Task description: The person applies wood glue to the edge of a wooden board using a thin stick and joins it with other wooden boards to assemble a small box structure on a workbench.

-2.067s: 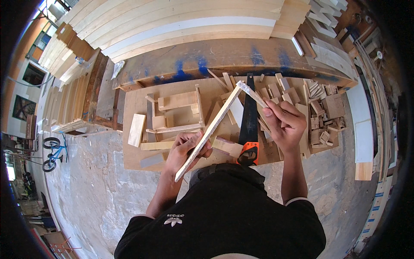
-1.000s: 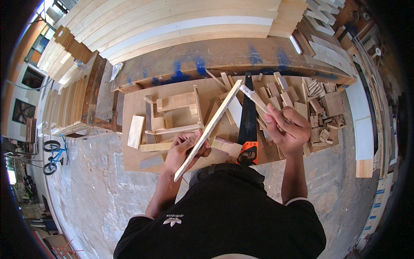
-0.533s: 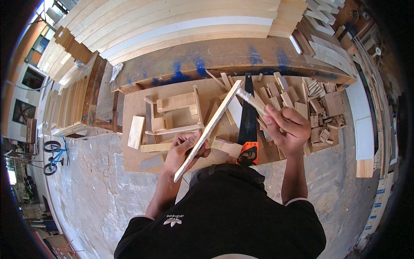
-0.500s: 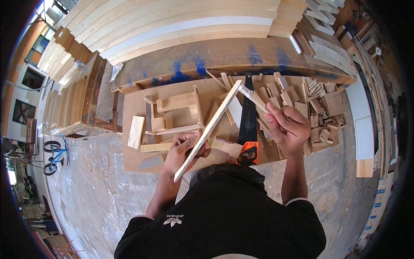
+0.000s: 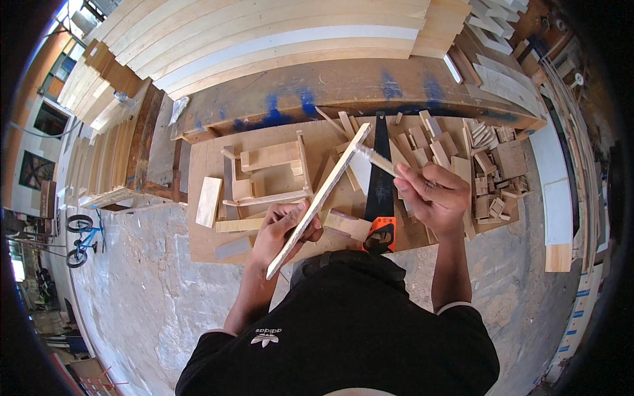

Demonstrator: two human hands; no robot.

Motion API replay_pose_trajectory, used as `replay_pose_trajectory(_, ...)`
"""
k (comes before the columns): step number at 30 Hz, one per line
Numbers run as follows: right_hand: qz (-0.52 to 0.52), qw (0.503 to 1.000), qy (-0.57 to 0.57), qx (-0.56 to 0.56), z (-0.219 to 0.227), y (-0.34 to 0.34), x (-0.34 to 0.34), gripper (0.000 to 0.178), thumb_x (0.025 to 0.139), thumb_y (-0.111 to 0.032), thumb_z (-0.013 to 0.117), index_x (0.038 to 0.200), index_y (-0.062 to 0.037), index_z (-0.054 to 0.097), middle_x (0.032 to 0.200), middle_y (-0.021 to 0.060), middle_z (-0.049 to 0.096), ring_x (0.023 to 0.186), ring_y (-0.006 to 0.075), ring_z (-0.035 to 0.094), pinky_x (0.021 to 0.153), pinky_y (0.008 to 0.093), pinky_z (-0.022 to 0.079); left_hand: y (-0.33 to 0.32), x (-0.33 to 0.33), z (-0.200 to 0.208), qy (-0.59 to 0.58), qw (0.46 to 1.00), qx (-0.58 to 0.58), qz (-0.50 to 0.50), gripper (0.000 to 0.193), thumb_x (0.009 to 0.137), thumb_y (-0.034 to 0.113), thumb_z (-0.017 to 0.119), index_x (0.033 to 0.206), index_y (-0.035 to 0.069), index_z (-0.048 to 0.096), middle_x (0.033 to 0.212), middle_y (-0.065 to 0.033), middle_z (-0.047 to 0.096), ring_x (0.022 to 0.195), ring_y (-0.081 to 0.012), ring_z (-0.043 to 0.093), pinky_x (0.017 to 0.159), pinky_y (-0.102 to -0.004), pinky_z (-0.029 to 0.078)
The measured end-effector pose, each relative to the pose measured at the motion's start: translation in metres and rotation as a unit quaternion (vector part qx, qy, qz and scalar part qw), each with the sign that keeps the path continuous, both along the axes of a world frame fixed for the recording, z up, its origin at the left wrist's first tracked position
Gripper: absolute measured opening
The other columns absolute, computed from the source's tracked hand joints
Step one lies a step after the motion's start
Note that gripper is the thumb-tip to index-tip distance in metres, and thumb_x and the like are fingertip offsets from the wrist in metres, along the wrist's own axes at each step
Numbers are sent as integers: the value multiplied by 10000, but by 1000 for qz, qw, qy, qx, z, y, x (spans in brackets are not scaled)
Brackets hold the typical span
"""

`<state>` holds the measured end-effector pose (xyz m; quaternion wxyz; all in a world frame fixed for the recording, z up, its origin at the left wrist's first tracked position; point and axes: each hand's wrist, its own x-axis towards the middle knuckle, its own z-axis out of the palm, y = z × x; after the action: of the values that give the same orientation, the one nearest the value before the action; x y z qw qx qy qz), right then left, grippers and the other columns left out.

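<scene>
My left hand [image 5: 277, 232] is closed around a narrow wooden board [image 5: 333, 178], held slanting up and away to the right with one long edge towards me. That edge has a whitish coating along it. Between the thumb and fingers of my right hand [image 5: 437, 196] is a small wooden stick [image 5: 384, 163]. Its far end is smeared white and meets the board's edge near the top. Below the hands lies a handsaw [image 5: 379, 191] with a dark blade and an orange and black handle. A small wooden frame [image 5: 302, 158] rests beyond my left hand.
The low worktable [image 5: 201, 254] carries several loose blocks [image 5: 446, 145] on the right and a pile of small offcuts [image 5: 498, 204]. Behind it runs a blue-stained bench [image 5: 244, 99] stacked with long planks [image 5: 284, 39]. A blue bicycle [image 5: 82, 243] stands at far left.
My right hand has moved a little left and towards me, sliding the stick's white end down the board's edge from its top. My left hand and the board stay put.
</scene>
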<state>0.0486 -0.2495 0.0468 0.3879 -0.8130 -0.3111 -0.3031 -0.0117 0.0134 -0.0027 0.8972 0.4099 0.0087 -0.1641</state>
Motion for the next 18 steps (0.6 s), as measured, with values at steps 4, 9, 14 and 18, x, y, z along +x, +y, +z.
replay_pose_trajectory(4,-44,999,-18,3,-4,1,5,341,718,-23,782,1050,-76,723,663,-2,549,541,91,488,467,249,390,-1,0,0,-7,1000,-8,-1,433,984,283,494,760,-64,626,516,-8,396,482,-108,285,505,-282,269)
replay_pose_trajectory(9,59,998,-19,-18,-5,5,4,303,735,-25,777,1033,-34,722,626,3,486,519,80,420,448,239,331,0,-1,0,2,1000,7,7,440,975,310,500,727,-41,592,518,15,320,481,-104,257,528,-294,244)
replay_pose_trajectory(14,-40,999,-18,3,-5,3,5,331,739,-11,770,1062,-54,714,652,-9,526,528,94,473,462,253,379,0,-1,-1,6,1000,23,5,444,979,314,491,732,-42,591,520,13,324,486,-106,258,532,-295,249)
replay_pose_trajectory(18,-60,995,-29,69,-5,1,7,300,761,-2,758,1056,-24,709,642,-7,521,514,67,431,448,242,348,1,-1,0,3,999,50,4,437,982,302,487,740,-45,597,539,-18,395,491,-110,287,534,-300,275)
